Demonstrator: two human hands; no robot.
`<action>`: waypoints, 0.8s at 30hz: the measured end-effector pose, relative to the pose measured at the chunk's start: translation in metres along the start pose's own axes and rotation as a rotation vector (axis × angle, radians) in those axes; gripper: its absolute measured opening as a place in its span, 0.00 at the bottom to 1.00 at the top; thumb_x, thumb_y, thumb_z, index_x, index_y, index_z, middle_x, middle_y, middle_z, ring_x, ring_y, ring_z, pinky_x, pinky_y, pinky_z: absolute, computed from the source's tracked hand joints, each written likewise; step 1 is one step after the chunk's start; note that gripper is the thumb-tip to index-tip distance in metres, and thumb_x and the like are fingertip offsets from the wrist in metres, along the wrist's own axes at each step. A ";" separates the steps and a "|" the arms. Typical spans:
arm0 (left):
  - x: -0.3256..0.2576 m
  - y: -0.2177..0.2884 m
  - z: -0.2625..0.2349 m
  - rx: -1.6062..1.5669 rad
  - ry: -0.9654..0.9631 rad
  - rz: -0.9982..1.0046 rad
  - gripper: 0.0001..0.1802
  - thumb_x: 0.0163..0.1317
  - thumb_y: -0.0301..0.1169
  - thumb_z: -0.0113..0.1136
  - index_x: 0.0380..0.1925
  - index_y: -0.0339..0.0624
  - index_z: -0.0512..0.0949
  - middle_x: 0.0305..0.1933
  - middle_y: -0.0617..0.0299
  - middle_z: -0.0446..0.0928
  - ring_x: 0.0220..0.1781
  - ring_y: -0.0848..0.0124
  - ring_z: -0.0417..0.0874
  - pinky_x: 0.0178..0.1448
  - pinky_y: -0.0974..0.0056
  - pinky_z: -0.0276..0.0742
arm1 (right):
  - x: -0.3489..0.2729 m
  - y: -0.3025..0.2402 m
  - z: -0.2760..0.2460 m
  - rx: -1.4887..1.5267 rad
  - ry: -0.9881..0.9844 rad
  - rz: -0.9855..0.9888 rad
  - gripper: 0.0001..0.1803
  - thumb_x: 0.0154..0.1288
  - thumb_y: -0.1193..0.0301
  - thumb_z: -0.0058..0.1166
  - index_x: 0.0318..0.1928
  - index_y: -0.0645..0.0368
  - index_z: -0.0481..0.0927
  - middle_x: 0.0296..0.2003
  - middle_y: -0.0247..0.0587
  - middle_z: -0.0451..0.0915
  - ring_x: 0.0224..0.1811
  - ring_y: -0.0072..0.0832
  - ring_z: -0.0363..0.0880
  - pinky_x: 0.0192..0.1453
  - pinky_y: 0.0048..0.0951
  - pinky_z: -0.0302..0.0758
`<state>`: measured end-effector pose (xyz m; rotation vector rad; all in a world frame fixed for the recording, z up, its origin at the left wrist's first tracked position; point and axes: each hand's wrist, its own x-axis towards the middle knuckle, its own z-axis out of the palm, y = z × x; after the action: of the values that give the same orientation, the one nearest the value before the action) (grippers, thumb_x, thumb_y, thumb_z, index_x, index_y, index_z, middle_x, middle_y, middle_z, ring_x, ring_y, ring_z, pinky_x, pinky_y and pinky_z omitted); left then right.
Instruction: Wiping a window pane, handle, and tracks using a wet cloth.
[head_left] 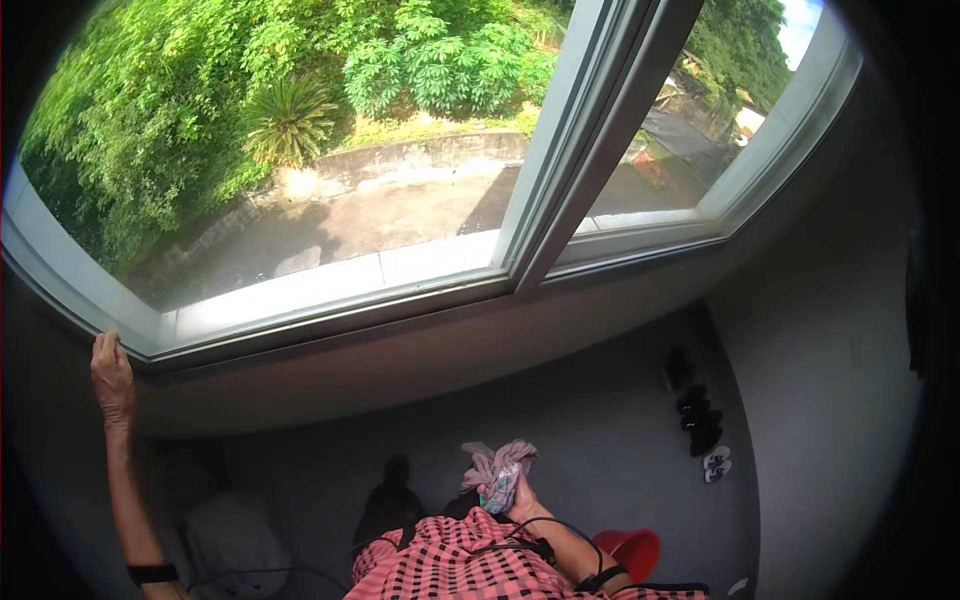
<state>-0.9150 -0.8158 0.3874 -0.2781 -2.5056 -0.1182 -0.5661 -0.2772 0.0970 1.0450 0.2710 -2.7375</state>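
Observation:
My left hand (112, 368) is raised at the lower left corner of the window frame (330, 325), its fingers curled against the edge. Low in front of my body, my right hand (524, 498) is closed round a crumpled pinkish-grey cloth (498, 462). Part of the bundle near the palm looks shinier and paler, with a bit of teal; I cannot make out what it is. The cloth hangs apart from the window. Through the glass, green bushes and a low wall show outside.
A vertical window bar (570, 150) divides the panes. Several dark shoes (698, 415) and a pale pair of shoes (716, 464) line the right wall. A red bucket (630, 552) stands beside my right forearm. A greyish bundle (235, 540) lies at lower left. Thin black cables cross my shirt.

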 end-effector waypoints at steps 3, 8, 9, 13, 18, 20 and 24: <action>-0.007 -0.013 0.001 0.013 -0.016 -0.028 0.10 0.64 0.19 0.45 0.44 0.31 0.73 0.38 0.46 0.75 0.40 0.51 0.78 0.45 0.53 0.72 | 0.000 -0.004 0.002 0.004 -0.076 0.008 0.36 0.62 0.36 0.45 0.59 0.51 0.71 0.50 0.42 0.77 0.41 0.40 0.79 0.45 0.40 0.78; -0.024 0.008 -0.013 -0.074 -0.046 -0.086 0.13 0.64 0.21 0.48 0.48 0.33 0.73 0.38 0.50 0.77 0.38 0.57 0.79 0.44 0.59 0.74 | 0.011 -0.012 0.019 -0.382 -0.040 -0.061 0.36 0.63 0.37 0.45 0.55 0.55 0.74 0.41 0.41 0.81 0.36 0.33 0.83 0.40 0.36 0.81; -0.031 0.036 -0.015 -0.147 -0.110 -0.125 0.14 0.64 0.21 0.50 0.49 0.34 0.73 0.38 0.52 0.77 0.38 0.61 0.79 0.44 0.61 0.74 | 0.010 -0.015 0.034 -0.381 -0.037 -0.053 0.36 0.63 0.37 0.45 0.55 0.55 0.74 0.41 0.41 0.81 0.36 0.33 0.83 0.40 0.36 0.81; -0.088 0.221 0.004 -0.874 -0.568 -0.257 0.30 0.53 0.30 0.66 0.57 0.40 0.70 0.47 0.53 0.75 0.52 0.62 0.77 0.59 0.61 0.71 | 0.005 -0.022 0.107 -1.073 -0.014 -0.120 0.37 0.67 0.38 0.40 0.48 0.65 0.77 0.34 0.43 0.81 0.38 0.26 0.79 0.44 0.28 0.76; -0.146 0.364 0.042 -1.454 -1.063 -0.159 0.52 0.44 0.42 0.74 0.66 0.35 0.57 0.63 0.42 0.63 0.67 0.56 0.65 0.68 0.57 0.63 | 0.006 -0.018 0.152 -1.548 -0.270 -0.410 0.42 0.68 0.36 0.34 0.31 0.69 0.76 0.22 0.47 0.74 0.31 0.29 0.73 0.38 0.34 0.71; -0.158 0.374 0.056 -1.385 -0.968 -0.190 0.50 0.47 0.36 0.71 0.67 0.34 0.54 0.63 0.44 0.65 0.66 0.58 0.67 0.67 0.60 0.64 | -0.001 -0.029 0.168 -1.627 -0.267 -0.448 0.42 0.68 0.35 0.31 0.30 0.69 0.74 0.20 0.47 0.72 0.26 0.30 0.71 0.32 0.41 0.69; -0.120 0.400 0.039 -1.420 -0.758 -0.114 0.46 0.51 0.29 0.65 0.68 0.36 0.51 0.61 0.46 0.68 0.63 0.60 0.71 0.66 0.62 0.65 | -0.031 -0.045 0.210 -1.323 -0.180 -0.707 0.36 0.72 0.42 0.35 0.48 0.68 0.74 0.36 0.49 0.78 0.40 0.31 0.75 0.49 0.34 0.71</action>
<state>-0.7519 -0.4408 0.2941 -0.8279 -2.6156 -2.1778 -0.6881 -0.2808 0.2770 0.2921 2.2934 -2.1414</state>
